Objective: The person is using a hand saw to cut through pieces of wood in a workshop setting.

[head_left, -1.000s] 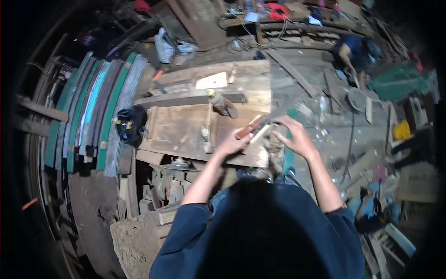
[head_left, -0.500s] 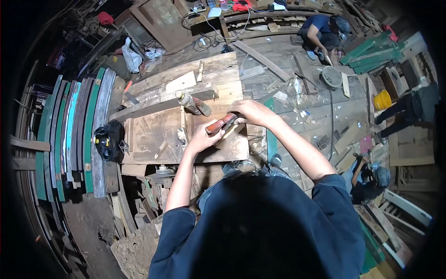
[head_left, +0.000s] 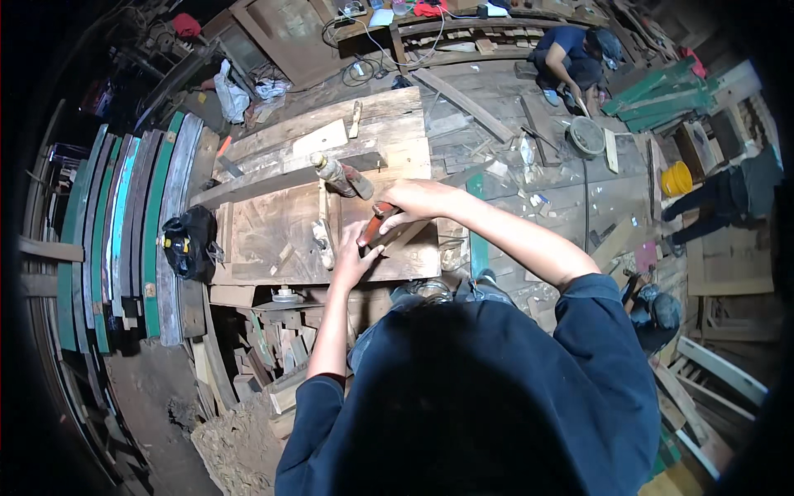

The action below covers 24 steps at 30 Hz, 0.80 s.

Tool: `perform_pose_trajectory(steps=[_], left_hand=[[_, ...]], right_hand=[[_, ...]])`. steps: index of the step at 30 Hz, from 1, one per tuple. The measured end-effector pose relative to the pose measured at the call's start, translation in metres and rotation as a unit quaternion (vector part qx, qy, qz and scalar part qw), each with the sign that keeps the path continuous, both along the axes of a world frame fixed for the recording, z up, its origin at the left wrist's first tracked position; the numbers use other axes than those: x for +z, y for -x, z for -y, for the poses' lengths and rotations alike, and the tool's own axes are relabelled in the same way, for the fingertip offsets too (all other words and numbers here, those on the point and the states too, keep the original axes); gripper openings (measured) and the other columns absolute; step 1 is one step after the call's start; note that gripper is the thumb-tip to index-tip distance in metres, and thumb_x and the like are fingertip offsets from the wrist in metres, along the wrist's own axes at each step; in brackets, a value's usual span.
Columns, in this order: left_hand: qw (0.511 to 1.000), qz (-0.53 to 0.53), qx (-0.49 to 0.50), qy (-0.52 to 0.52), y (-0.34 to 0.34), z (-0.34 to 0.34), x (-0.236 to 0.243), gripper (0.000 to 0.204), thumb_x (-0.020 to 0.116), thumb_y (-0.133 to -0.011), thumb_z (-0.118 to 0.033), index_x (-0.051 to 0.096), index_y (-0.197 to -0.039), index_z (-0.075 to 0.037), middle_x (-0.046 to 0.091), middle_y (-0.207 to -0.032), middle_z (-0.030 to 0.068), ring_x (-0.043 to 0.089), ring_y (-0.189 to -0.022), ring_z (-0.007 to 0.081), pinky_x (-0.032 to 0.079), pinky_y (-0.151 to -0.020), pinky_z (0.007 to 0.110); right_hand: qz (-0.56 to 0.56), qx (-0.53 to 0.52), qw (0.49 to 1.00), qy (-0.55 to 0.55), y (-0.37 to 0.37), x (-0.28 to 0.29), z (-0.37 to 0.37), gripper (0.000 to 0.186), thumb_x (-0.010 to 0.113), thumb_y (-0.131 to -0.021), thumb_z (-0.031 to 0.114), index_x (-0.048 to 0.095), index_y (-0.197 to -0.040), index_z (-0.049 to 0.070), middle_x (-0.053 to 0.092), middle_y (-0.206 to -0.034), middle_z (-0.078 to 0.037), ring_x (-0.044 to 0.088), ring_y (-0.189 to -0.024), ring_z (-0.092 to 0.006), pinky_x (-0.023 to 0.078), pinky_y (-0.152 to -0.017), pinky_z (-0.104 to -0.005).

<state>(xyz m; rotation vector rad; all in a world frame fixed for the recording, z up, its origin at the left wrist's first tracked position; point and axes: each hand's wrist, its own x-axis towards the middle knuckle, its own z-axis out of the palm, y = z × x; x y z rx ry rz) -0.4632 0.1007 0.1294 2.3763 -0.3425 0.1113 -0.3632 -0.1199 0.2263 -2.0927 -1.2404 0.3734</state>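
Both my hands hold a reddish-brown wooden tool [head_left: 371,229], which looks like a hand plane, over the near right part of the wooden workbench [head_left: 269,236]. My left hand [head_left: 351,263] is closed around its near end. Curled over the far end is my right hand [head_left: 420,199], and its fingers partly hide the tool. Just beyond the hands is a dusty bottle-shaped thing [head_left: 337,174] on the bench. A narrow piece of wood [head_left: 407,238] lies under my right hand. Beside my left hand is a strip of wood with a rough pale end [head_left: 322,234].
A long beam [head_left: 285,179] crosses the bench. Planks [head_left: 165,240] are stacked at the left, with a black plastic bag [head_left: 192,241] beside them. One person [head_left: 571,62] crouches at the far right; others are at the right, near a yellow bucket [head_left: 676,178].
The reddish tool has turned to a steeper angle and moved slightly left. My right hand has come left and closer to my left hand. The view has shifted a little.
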Motion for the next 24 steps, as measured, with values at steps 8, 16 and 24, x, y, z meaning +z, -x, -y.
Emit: perform_pose_trajectory(steps=[8, 16, 24], left_hand=[[0.99, -0.094, -0.057, 0.085, -0.026, -0.024, -0.028, 0.051, 0.069, -0.077, -0.001, 0.051, -0.125, -0.002, 0.057, -0.117, 0.0146, 0.055, -0.11, 0.0286, 0.042, -0.095, 0.035], [0.974, -0.159, -0.104, 0.123, -0.068, -0.035, -0.024, 0.055, 0.062, -0.076, 0.003, 0.048, -0.129, -0.005, 0.058, -0.12, 0.0133, 0.053, -0.113, 0.0246, 0.041, -0.099, 0.034], [0.92, -0.27, -0.094, 0.269, -0.099, -0.029, -0.059, 0.056, 0.05, -0.085, -0.004, 0.036, -0.139, 0.001, 0.041, -0.141, 0.012, 0.032, -0.134, 0.0203, 0.023, -0.112, 0.032]], right_hand=[[-0.029, 0.017, 0.996, 0.085, -0.007, -0.008, -0.019, 0.036, 0.071, -0.08, 0.032, 0.061, -0.103, 0.005, 0.065, -0.087, -0.019, 0.063, -0.084, -0.037, 0.048, -0.073, -0.0436], [-0.123, -0.015, 0.988, -0.096, 0.009, -0.012, -0.028, 0.035, 0.063, -0.088, 0.027, 0.059, -0.119, 0.01, 0.065, -0.111, -0.014, 0.061, -0.104, -0.0302, 0.047, -0.089, -0.0367], [-0.155, -0.107, 0.971, -0.143, 0.013, -0.012, -0.025, 0.038, 0.06, -0.091, 0.017, 0.054, -0.128, 0.009, 0.059, -0.126, -0.01, 0.054, -0.118, -0.0221, 0.04, -0.101, -0.035]])
